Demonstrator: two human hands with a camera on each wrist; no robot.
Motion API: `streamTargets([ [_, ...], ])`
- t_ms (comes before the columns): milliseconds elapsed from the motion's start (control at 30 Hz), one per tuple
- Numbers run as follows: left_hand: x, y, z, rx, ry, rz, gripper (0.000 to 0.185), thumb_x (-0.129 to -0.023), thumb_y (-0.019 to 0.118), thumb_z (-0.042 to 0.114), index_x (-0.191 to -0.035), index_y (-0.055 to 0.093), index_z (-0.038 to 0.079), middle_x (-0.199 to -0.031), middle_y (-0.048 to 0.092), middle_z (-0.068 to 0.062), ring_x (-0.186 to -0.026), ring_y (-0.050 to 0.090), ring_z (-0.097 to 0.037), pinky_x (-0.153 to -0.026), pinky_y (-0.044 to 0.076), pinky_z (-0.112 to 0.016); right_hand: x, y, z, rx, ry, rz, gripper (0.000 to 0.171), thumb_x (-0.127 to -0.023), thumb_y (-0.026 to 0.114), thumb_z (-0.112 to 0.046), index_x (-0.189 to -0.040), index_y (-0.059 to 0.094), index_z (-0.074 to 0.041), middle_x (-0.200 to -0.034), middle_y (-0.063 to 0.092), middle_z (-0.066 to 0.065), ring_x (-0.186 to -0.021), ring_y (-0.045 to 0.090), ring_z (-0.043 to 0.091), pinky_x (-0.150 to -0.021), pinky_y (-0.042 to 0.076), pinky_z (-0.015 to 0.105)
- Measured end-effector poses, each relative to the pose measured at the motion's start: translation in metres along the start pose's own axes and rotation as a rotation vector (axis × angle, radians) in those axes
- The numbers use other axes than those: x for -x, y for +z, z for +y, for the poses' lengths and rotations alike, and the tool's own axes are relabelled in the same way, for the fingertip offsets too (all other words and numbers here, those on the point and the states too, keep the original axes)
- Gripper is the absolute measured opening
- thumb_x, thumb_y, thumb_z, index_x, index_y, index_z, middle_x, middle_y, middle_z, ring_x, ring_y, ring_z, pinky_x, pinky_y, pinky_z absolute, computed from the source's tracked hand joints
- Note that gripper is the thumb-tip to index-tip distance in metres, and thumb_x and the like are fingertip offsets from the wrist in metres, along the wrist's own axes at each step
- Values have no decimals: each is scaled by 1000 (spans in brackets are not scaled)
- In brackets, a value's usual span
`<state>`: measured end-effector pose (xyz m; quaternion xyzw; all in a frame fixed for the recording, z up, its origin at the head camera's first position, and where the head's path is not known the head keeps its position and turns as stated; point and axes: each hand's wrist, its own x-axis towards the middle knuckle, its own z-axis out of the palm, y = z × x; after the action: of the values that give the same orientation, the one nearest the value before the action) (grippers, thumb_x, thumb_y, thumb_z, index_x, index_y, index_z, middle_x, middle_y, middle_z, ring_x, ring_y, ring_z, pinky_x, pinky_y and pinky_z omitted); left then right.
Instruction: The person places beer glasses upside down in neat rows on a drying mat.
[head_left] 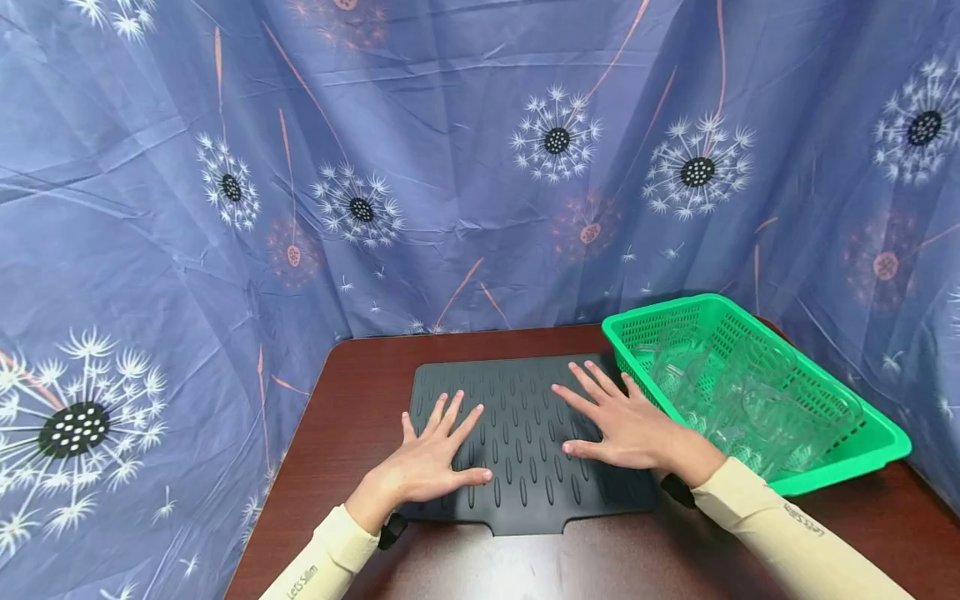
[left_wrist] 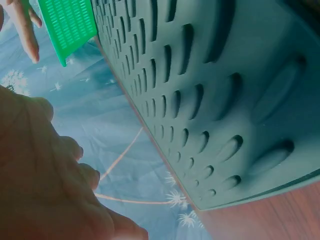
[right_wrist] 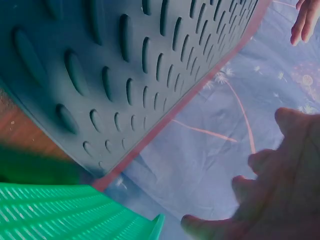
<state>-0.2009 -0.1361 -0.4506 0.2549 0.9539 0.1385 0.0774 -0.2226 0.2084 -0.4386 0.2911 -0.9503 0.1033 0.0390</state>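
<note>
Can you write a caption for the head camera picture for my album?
Left hand and right hand spread above a dark bumpy mat, beside a green basket of clear cups.

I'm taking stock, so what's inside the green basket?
Several clear drinking glasses are crowded inside the green plastic basket. They overlap, so I can't give an exact count, and anything small beneath them can't be made out.

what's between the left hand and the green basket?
The right hand, fingers spread, and a stretch of the black mat under it. The head view shows both between left hand and basket.
</note>
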Motion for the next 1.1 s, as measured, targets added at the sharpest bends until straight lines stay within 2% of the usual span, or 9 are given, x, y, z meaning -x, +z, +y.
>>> streamTargets([
  [100,-1,1,-2,5,13,15,92,-88,51,76,-162,9,40,-171,-7,2,-157,-6,-29,-109,4,-81,-2,1,3,49,-48,40,83,-90,55,-72,-158,35,-31,-168,21,9,-153,22,37,-109,29,70],
  [233,-4,4,-5,36,46,74,86,-90,61,65,-161,24,33,-171,6,-2,-157,4,-28,-115,15,-73,-4,1,8,99,-103,106,75,-90,67,-59,-154,45,-25,-161,37,10,-145,40,34,-98,47,58],
  [333,-5,5,-9,59,67,137,78,-91,66,57,-157,39,23,-167,23,-7,-155,18,-29,-117,26,-63,-3,0,11,85,-114,135,70,-89,75,-45,-149,51,-20,-154,48,11,-138,49,33,-93,52,54],
  [400,-5,6,-12,67,73,178,72,-91,67,53,-151,47,18,-163,33,-9,-152,28,-30,-115,34,-57,-2,1,13,73,-109,145,66,-89,76,-41,-147,55,-18,-150,52,12,-135,52,32,-91,53,52],
  [533,-5,10,-20,79,64,223,62,-92,69,47,-144,55,17,-155,44,-10,-143,43,-30,-107,45,-52,-1,4,16,47,-87,147,58,-91,75,-37,-142,59,-16,-145,57,10,-130,55,30,-87,55,49],
  [633,-5,14,-27,88,56,225,60,-92,70,44,-143,55,16,-153,45,-11,-139,47,-30,-104,47,-52,1,6,17,30,-68,146,55,-90,75,-35,-140,61,-15,-143,59,9,-128,57,30,-88,55,50],
  [800,-2,20,-40,74,29,191,62,-92,71,43,-145,54,15,-154,44,-13,-140,46,-32,-103,47,-53,2,8,15,2,-54,137,53,-91,75,-33,-138,62,-15,-143,58,10,-130,56,32,-95,52,53],
  [1100,7,28,-54,101,16,122,67,-89,75,38,-146,52,13,-155,41,-17,-141,43,-36,-104,46,-54,3,11,14,8,-74,147,49,-91,75,-33,-136,64,-15,-144,57,11,-129,58,31,-91,54,52],
])
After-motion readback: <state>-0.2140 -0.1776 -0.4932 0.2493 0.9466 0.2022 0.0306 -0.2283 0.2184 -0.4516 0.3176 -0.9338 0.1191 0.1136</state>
